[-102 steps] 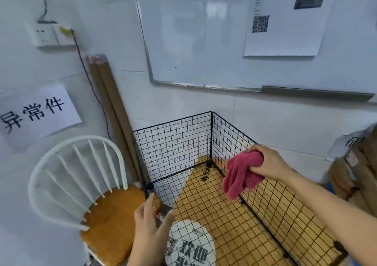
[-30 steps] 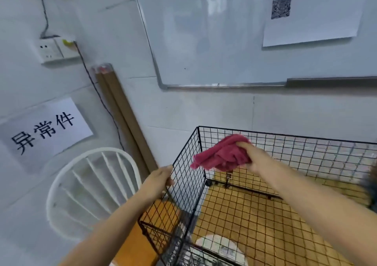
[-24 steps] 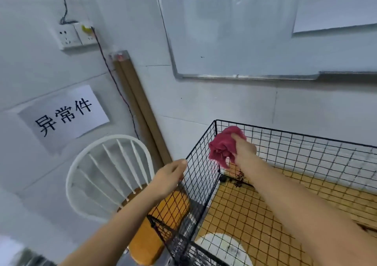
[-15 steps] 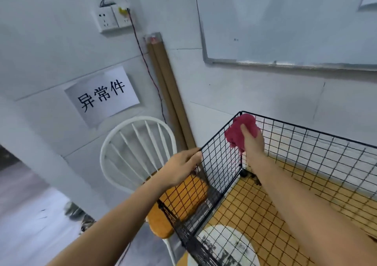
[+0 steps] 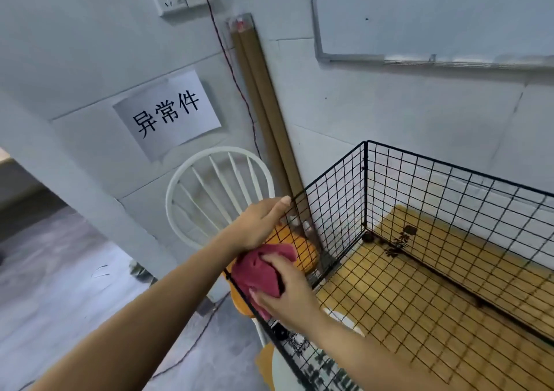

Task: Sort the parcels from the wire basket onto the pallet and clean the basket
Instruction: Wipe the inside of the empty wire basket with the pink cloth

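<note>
Down and toward us along the left panel's top edge: our right hand (image 5: 287, 288) has slid the red cloth (image 5: 260, 272) from the far corner to the near end of the wire basket (image 5: 335, 186), closed around it and pressing it on the rim. Our left hand (image 5: 260, 225) now grips that same edge just beyond, fingers hooked over the wire, bracing. No parcels show inside, so we judge sorting done and wiping underway; the other panels likely remain.
</note>
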